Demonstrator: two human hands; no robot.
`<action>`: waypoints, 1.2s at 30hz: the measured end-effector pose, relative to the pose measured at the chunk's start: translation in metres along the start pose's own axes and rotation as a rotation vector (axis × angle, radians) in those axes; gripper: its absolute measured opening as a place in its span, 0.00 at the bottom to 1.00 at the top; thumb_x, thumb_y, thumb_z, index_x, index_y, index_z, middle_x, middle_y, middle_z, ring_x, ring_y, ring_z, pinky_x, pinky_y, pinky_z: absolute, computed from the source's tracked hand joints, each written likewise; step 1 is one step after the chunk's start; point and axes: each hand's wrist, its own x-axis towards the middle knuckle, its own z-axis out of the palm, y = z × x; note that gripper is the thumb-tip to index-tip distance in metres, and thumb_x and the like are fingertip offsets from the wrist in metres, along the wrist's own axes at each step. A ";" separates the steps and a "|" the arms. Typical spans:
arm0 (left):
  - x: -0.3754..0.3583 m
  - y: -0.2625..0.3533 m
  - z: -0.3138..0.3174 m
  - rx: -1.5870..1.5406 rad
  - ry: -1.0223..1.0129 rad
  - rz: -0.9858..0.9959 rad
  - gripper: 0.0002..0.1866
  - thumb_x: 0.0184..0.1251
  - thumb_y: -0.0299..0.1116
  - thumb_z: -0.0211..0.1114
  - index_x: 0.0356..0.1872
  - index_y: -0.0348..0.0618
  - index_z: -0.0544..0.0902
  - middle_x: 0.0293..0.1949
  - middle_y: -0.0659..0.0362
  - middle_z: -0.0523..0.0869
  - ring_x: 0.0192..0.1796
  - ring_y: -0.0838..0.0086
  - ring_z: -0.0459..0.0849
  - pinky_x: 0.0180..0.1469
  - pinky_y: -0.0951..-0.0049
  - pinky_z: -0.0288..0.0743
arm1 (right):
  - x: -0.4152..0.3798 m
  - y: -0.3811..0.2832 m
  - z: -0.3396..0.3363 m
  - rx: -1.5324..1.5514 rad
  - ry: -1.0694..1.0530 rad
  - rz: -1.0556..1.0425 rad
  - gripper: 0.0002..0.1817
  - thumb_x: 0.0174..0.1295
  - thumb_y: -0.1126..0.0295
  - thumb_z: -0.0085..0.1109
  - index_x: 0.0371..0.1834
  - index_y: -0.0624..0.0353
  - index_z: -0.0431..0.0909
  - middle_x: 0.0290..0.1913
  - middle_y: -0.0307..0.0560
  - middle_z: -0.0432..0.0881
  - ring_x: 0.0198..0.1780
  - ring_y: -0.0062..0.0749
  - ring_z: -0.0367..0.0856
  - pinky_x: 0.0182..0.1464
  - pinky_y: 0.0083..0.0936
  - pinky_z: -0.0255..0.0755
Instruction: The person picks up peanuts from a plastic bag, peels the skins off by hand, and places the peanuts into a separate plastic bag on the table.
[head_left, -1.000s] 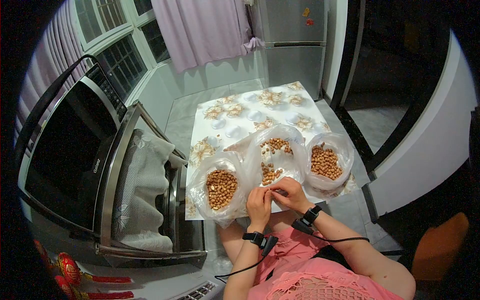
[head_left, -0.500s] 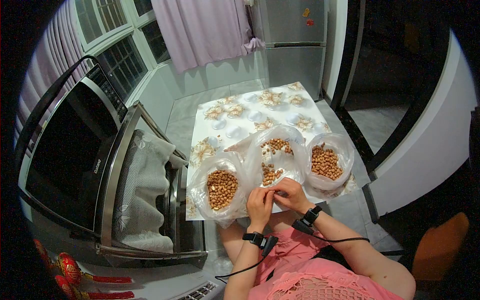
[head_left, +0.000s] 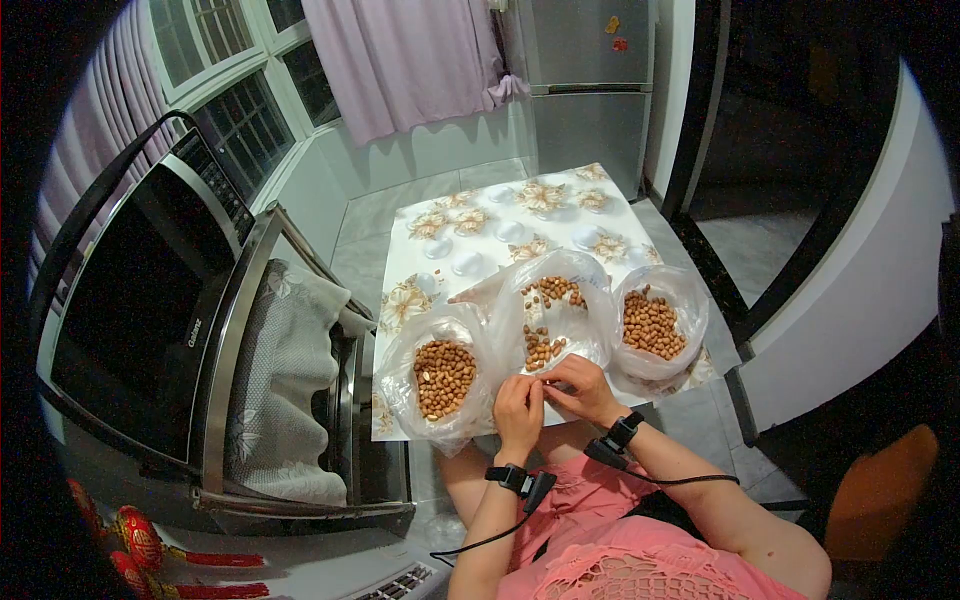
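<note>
Three clear plastic bags stand open side by side, each with brown nuts inside: the left bag (head_left: 400, 365), the middle bag (head_left: 508, 315) and the right bag (head_left: 697, 325). At the near edge of the middle bag, my left hand (head_left: 518, 408) and my right hand (head_left: 580, 388) meet at the fingertips. Both hands are closed in a pinch. A tiny reddish bit shows between the fingertips, too small to identify. Nuts in the middle bag (head_left: 541, 350) lie just beyond my fingers.
The bags rest on a table with a flowered cover (head_left: 480, 215). A microwave (head_left: 140, 310) on a metal rack (head_left: 225, 400) is at the left. Behind the table are a fridge (head_left: 588, 130) and a curtain (head_left: 405, 65). Cables run from both wristbands.
My hands have shifted very slightly, and a small reddish bit now shows between the fingertips. The bags have not moved.
</note>
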 end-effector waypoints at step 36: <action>0.000 0.000 -0.001 -0.003 -0.014 0.005 0.06 0.73 0.28 0.62 0.38 0.36 0.83 0.37 0.49 0.84 0.41 0.51 0.83 0.45 0.56 0.76 | -0.002 0.003 0.002 -0.001 -0.001 -0.015 0.10 0.59 0.70 0.71 0.44 0.56 0.87 0.35 0.46 0.83 0.39 0.44 0.82 0.41 0.36 0.76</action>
